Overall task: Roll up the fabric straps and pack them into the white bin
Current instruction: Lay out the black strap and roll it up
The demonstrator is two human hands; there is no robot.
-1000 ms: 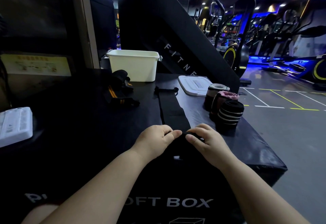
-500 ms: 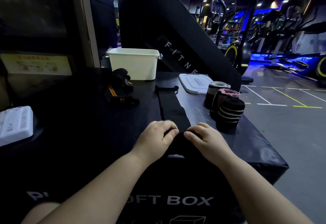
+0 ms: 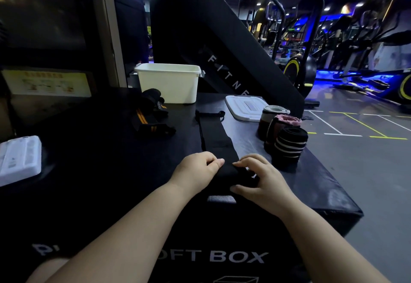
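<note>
At the left edge of the bench (image 3: 311, 184), a white tray (image 3: 20, 158), untouched. Toward the far edge, a loose striped strap (image 3: 151, 122), unrolled, just beside the white bin (image 3: 169, 84); no telling what lies inside. Near the front edge, rolling under way: left hand (image 3: 196, 171) grip curled onto the rolled end of the long black strap (image 3: 216, 135), right hand (image 3: 266, 179) grip clamped on the same roll, remainder lying flat toward the far edge. Further right, a white lid (image 3: 244, 108), then three finished rolls (image 3: 280, 129) standing by the right edge, not yet packed. Next, most likely: keep tension even, turn the roll forward, fasten the tail, carry rolls to the bin.
</note>
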